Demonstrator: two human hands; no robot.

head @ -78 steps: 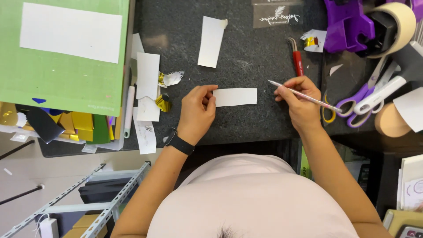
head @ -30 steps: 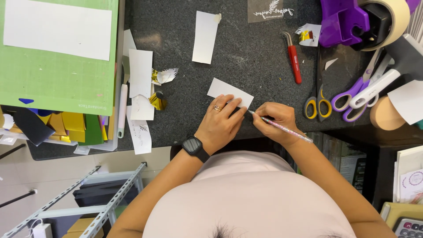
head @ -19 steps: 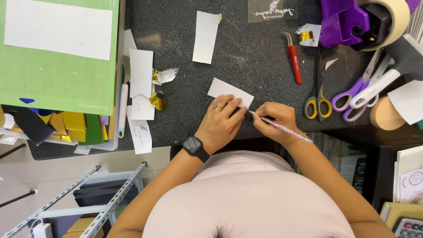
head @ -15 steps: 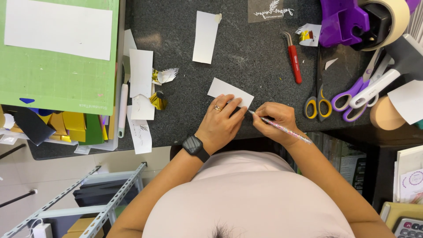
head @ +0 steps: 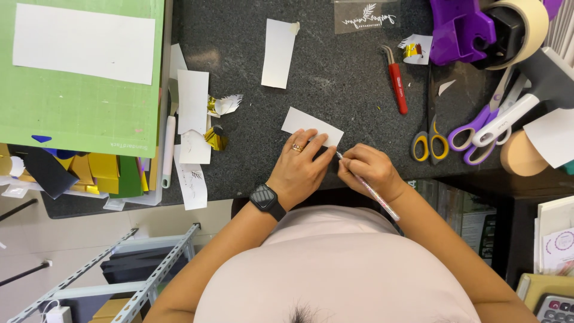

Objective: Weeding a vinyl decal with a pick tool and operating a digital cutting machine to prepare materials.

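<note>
A small white paper strip lies tilted on the dark speckled worktop. My left hand, with a ring and a black wrist watch, presses its fingertips onto the strip's near edge. My right hand holds a thin pink-white pen-like tool, its tip touching the strip's lower right corner beside my left fingers.
A green cutting mat with a white sheet lies at the left. More white paper slips and gold foil scraps are scattered nearby. A red-handled tool, yellow scissors, purple scissors and a purple tape dispenser sit at the right.
Since the oldest frame both hands came together at the near edge, and the strip turned to a tilt. Over the last second nothing visibly moved.
</note>
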